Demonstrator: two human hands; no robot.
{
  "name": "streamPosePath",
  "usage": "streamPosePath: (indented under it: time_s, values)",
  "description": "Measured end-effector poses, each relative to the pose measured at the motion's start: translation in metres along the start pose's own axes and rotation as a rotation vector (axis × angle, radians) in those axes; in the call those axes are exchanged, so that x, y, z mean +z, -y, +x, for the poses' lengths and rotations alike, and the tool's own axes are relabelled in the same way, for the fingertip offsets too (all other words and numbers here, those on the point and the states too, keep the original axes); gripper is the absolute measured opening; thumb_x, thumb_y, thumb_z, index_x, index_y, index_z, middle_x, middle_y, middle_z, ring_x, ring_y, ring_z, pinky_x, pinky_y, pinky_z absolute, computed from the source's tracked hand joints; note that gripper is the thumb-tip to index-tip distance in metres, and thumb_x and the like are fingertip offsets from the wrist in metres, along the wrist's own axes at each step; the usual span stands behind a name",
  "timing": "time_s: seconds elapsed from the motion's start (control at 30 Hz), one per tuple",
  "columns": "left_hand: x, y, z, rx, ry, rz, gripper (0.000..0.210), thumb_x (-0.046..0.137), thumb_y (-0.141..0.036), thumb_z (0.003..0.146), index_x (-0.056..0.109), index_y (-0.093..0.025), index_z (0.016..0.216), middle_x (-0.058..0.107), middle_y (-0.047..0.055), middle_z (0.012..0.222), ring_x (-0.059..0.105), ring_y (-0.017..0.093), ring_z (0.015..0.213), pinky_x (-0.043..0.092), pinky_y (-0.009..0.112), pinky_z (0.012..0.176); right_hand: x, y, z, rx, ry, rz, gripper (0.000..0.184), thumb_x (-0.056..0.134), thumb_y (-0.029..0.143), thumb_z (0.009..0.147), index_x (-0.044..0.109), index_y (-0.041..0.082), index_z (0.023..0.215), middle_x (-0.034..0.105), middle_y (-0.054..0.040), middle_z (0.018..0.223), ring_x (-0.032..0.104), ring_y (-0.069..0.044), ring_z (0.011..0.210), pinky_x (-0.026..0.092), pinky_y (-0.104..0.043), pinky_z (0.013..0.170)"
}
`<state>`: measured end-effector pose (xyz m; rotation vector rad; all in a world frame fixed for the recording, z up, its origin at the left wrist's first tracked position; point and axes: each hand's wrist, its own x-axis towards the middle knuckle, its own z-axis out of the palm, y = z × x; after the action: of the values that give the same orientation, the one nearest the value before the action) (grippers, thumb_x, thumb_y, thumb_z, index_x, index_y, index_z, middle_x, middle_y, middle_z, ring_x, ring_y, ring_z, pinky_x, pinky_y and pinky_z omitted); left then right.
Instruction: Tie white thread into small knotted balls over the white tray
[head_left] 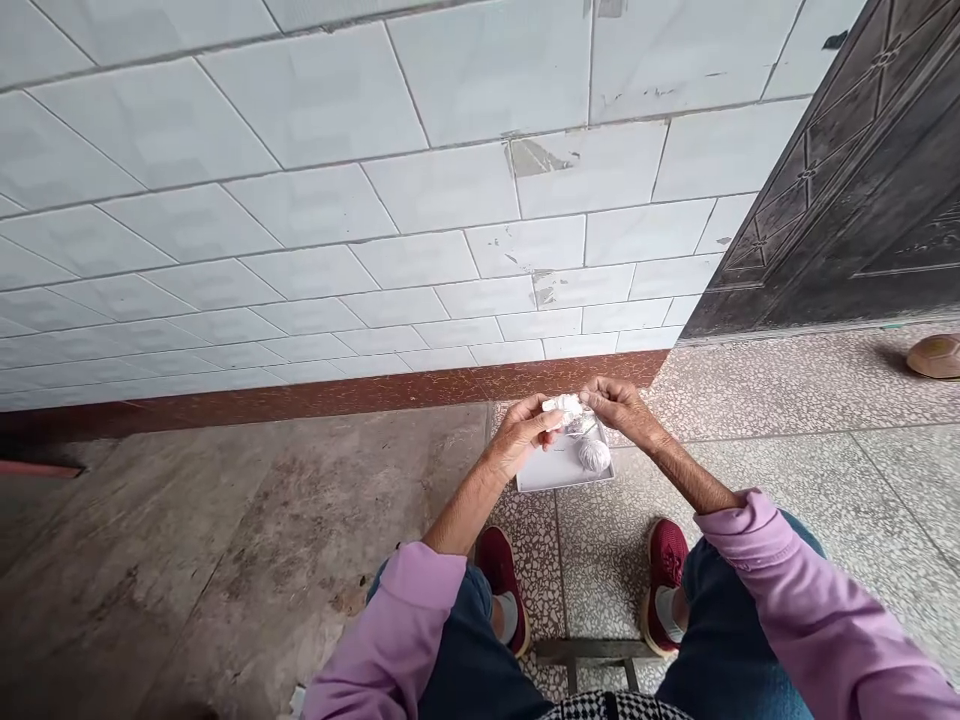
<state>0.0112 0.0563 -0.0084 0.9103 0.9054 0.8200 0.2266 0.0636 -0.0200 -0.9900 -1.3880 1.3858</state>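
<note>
A small white piece (pixel 564 406), perhaps of yarn or cloth, is held up between my hands; its details are too small to make out. My left hand (pixel 525 432) grips it from the left, thumb on top. At its right end, the fingers of my right hand (pixel 611 402) are pinched together on its edge. Below them on the floor lies a shallow white box (pixel 553 470). Inside the box sits a ball of white yarn (pixel 594 455), with more white material partly hidden behind my hands.
A white tiled wall (pixel 420 200) with a brown base strip (pixel 390 393) rises in front. At the right is a dark door (pixel 847 210), with a tan round object (pixel 934 355) near it. Red shoes (pixel 504 580) and a low stool's bar (pixel 589 650) are below.
</note>
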Motion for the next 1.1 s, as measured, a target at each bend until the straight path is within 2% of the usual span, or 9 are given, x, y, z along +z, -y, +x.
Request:
streamPosePath:
  time_s: [0.1,0.2,0.33,0.43,0.57,0.7,0.83,0.97,1.1]
  values:
    - [0.001,-0.001,-0.001,0.018,-0.005,-0.007,0.061,0.098,-0.055,0.059,0.057,-0.019,0.084,0.065,-0.003,0.068,0.054,0.007,0.052,0.038,0.019,0.048,0.006,0.001,-0.003,0.036,0.044,0.016,0.058,0.069,0.076,0.091,0.057,0.021,0.08,0.034,0.0087,0.057,0.024,-0.008,0.049,0.017,-0.024,0.047]
    - [-0.001,0.0,-0.001,0.031,0.0,0.029,0.059,0.096,-0.056,0.062,0.058,-0.019,0.088,0.064,-0.004,0.068,0.054,0.007,0.051,0.039,0.02,0.048,0.008,0.004,-0.005,0.012,0.102,-0.073,0.055,0.072,0.073,0.092,0.068,0.018,0.089,0.044,0.0053,0.061,0.032,-0.01,0.053,0.023,-0.024,0.049]
    - [-0.002,0.003,0.002,0.072,0.025,0.09,0.065,0.096,-0.053,0.062,0.057,-0.02,0.102,0.067,-0.003,0.077,0.055,0.008,0.055,0.044,0.021,0.052,0.006,0.004,-0.003,-0.022,0.042,-0.125,0.053,0.077,0.069,0.086,0.071,0.017,0.085,0.056,0.0008,0.068,0.042,-0.011,0.06,0.028,-0.025,0.052]
    - [-0.003,0.004,0.004,0.201,-0.006,0.187,0.071,0.097,-0.048,0.062,0.055,-0.022,0.113,0.07,-0.002,0.089,0.057,0.008,0.061,0.045,0.02,0.055,0.007,0.001,-0.002,0.006,0.012,-0.078,0.054,0.078,0.071,0.085,0.068,0.017,0.083,0.05,0.0028,0.063,0.038,-0.011,0.057,0.025,-0.025,0.051]
    - [-0.003,0.005,0.002,0.284,-0.029,0.308,0.053,0.084,-0.058,0.08,0.055,-0.021,0.105,0.068,-0.003,0.08,0.056,0.008,0.056,0.045,0.021,0.053,0.011,0.001,-0.005,0.014,0.036,-0.068,0.054,0.075,0.071,0.089,0.067,0.018,0.086,0.043,0.0053,0.058,0.035,-0.011,0.054,0.023,-0.025,0.049]
    - [0.002,0.006,0.0,0.238,0.002,0.24,0.058,0.084,-0.065,0.076,0.052,-0.021,0.096,0.069,-0.003,0.075,0.059,0.009,0.053,0.047,0.022,0.052,0.015,0.005,-0.007,-0.024,0.063,-0.076,0.054,0.077,0.071,0.088,0.066,0.018,0.087,0.047,0.0044,0.063,0.036,-0.01,0.055,0.023,-0.024,0.048]
    - [0.009,0.008,0.002,0.172,-0.028,0.097,0.066,0.086,-0.072,0.071,0.049,-0.022,0.095,0.069,-0.004,0.068,0.055,0.008,0.045,0.04,0.021,0.045,0.017,0.009,-0.007,0.001,0.131,-0.021,0.053,0.076,0.071,0.09,0.063,0.019,0.09,0.042,0.007,0.06,0.031,-0.009,0.05,0.021,-0.023,0.045]
    - [0.011,0.012,0.005,0.133,-0.071,-0.01,0.065,0.089,-0.069,0.069,0.048,-0.023,0.091,0.066,-0.006,0.063,0.049,0.006,0.041,0.032,0.018,0.041,0.018,0.011,-0.007,0.038,0.154,0.043,0.054,0.078,0.071,0.088,0.059,0.021,0.09,0.039,0.0091,0.058,0.026,-0.008,0.047,0.018,-0.023,0.043]
    - [0.011,0.014,0.006,0.038,-0.04,-0.161,0.07,0.095,-0.068,0.061,0.049,-0.023,0.09,0.063,-0.006,0.063,0.048,0.005,0.043,0.03,0.017,0.042,0.019,0.009,-0.006,0.045,0.159,0.081,0.053,0.078,0.07,0.089,0.056,0.021,0.09,0.037,0.01,0.058,0.025,-0.007,0.046,0.018,-0.022,0.043]
